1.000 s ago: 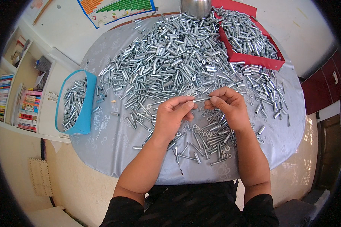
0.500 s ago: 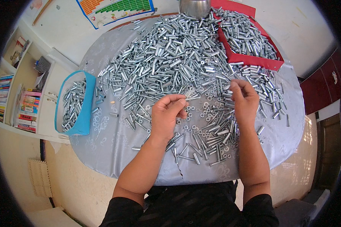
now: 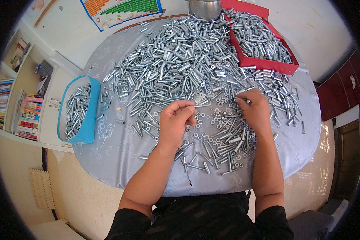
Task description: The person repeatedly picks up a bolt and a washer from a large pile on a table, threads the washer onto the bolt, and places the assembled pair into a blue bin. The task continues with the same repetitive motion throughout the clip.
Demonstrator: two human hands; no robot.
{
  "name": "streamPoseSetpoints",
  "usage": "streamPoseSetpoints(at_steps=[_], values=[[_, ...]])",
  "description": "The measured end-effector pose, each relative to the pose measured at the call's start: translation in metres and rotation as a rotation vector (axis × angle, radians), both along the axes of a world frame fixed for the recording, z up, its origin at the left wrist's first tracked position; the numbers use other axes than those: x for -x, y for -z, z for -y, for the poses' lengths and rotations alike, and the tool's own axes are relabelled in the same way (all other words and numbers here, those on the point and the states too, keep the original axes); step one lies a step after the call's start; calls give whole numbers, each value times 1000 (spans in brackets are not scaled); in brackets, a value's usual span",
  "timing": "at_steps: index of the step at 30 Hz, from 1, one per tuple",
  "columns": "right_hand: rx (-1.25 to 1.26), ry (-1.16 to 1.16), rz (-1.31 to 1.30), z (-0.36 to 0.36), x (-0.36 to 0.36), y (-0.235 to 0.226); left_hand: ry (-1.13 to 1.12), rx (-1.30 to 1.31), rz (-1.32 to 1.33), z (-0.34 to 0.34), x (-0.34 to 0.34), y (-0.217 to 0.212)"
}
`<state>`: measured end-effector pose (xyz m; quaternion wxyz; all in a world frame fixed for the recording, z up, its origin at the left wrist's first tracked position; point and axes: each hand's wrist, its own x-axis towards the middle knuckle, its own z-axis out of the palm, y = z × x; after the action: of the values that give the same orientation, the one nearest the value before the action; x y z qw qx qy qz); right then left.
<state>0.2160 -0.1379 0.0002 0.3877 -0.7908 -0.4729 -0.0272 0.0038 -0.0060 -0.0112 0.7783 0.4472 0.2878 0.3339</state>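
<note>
My left hand [image 3: 175, 122] is closed in a pinch over the middle of the table. From its fingertips a thin silver bolt [image 3: 203, 105] points to the right. My right hand [image 3: 255, 108] hovers above the right part of the pile, thumb and fingers curled together near loose metal pieces; whatever may be between them is too small to make out. Between the two hands lie scattered hex nuts [image 3: 218, 113] and washers. Below them is a loose cluster of bolts and metal sleeves [image 3: 231, 145].
A large heap of silver bolts and sleeves [image 3: 176, 60] covers the table's far half. At the back right stands a red box [image 3: 264, 63] full of them, beside a metal pot [image 3: 205, 9]. To the left, a blue bin [image 3: 95, 106] holds more. A grey cloth [image 3: 108, 160] covers the table.
My right hand has moved slightly left and down toward the loose pieces, its fingers now pointing more to the left. My left hand has stayed almost still with the bolt.
</note>
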Motion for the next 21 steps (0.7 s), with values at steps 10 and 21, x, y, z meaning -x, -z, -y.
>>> streamPoseSetpoints(at_steps=[10,21], values=[[215,-10,70,-2,14,-6,9,-15,-16,0,0,-1],[-279,-151,-777,-11,22,-3,9,-12,-16,0,0,0]])
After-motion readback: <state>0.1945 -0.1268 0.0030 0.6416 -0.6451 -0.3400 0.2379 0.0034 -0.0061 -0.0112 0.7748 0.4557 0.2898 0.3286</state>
